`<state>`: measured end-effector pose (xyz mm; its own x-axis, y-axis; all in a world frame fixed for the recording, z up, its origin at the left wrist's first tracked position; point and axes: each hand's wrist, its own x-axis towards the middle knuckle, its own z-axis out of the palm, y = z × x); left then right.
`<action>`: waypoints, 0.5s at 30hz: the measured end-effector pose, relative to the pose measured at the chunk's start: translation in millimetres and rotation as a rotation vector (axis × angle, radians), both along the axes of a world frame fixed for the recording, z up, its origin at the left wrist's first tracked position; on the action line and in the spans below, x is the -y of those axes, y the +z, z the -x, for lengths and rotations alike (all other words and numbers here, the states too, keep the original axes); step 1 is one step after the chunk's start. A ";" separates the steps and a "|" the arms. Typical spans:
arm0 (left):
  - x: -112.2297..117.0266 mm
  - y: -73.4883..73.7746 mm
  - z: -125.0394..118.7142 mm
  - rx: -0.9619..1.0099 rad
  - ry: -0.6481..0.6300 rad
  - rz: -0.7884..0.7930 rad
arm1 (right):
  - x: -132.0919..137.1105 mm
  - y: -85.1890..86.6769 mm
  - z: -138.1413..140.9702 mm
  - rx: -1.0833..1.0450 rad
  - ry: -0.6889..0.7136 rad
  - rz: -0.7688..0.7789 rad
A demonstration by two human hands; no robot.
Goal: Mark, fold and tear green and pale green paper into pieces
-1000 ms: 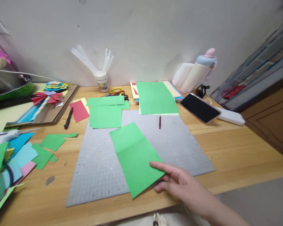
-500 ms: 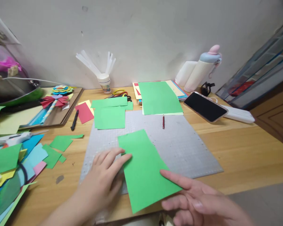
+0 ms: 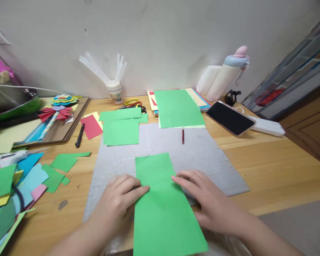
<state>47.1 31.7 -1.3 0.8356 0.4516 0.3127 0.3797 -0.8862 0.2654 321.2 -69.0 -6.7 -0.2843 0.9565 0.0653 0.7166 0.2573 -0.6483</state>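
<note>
A green paper sheet (image 3: pixel 162 206) lies lengthwise on the grey cutting mat (image 3: pixel 202 156), its near end hanging over the table edge. My left hand (image 3: pixel 117 204) rests flat at the sheet's left edge, fingertips on the paper, fingers spread. My right hand (image 3: pixel 205 201) lies flat at the sheet's right edge, fingers stretched out and touching the paper. Neither hand grips anything.
More green sheets (image 3: pixel 121 126) and a paper stack (image 3: pixel 177 108) lie at the mat's far side, with a red pencil (image 3: pixel 182 136). A phone (image 3: pixel 230 118), bottle (image 3: pixel 230 76), cup of straws (image 3: pixel 114 90), scissors (image 3: pixel 132 104), black pen (image 3: pixel 79 135) and coloured scraps (image 3: pixel 18 181) surround the mat.
The green sheet has been turned from slanted to straight and pulled nearer. My left hand came in, and both hands now lie flat at its sides.
</note>
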 end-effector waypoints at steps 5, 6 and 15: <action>1.8 0.9 -3.7 -0.041 0.036 0.060 | -14.4 0.3 15.0 0.081 -0.027 -0.051; 1.6 0.3 -3.4 -0.047 0.059 0.079 | -15.6 -0.5 16.2 0.064 -0.038 -0.055; -2.5 -4.1 -5.7 -0.056 0.315 0.180 | -29.3 -2.2 22.2 0.039 -0.289 0.006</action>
<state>52.9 34.2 -5.4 0.6604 0.7332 0.1620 0.6449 -0.6644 0.3777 299.0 -39.6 -8.9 -0.0020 0.9985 0.0538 0.7840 0.0350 -0.6198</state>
